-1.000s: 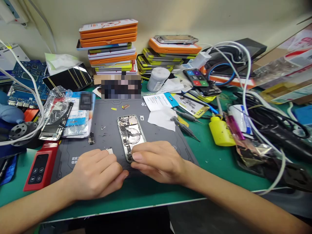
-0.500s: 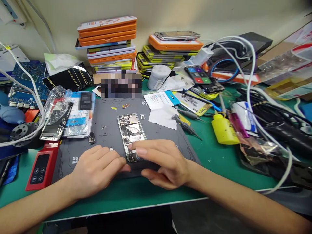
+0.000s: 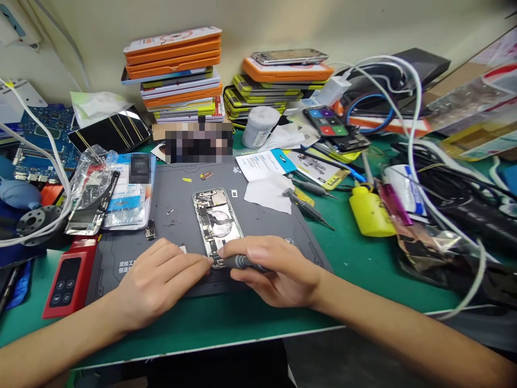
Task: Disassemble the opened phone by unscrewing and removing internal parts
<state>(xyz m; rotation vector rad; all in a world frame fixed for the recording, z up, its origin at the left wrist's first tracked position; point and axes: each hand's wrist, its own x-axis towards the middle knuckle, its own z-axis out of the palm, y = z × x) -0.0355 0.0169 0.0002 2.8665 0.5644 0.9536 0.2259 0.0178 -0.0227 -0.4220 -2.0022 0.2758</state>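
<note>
An opened smartphone lies face up, its circuit parts and connectors exposed. My left hand has its fingers pressed together, with the fingertips at the phone's lower left edge. What is pinched there, if anything, is too small to make out. A grey-handled screwdriver is gripped between thumb and fingers of my right hand, lying low across the phone's bottom end; its tip is hard to see. Both rest above a dark grey work mat. Left of the phone is a small black phone part.
Two screwdrivers lie on the right beside a white paper and a yellow bottle. A red device with buttons is at the left. A SIM tray sits above the phone. Stacked cases stand behind.
My right fingers have shifted, and the grey screwdriver handle now shows between them. My left fingertips have come in to the phone's lower edge. The view has tilted slightly.
</note>
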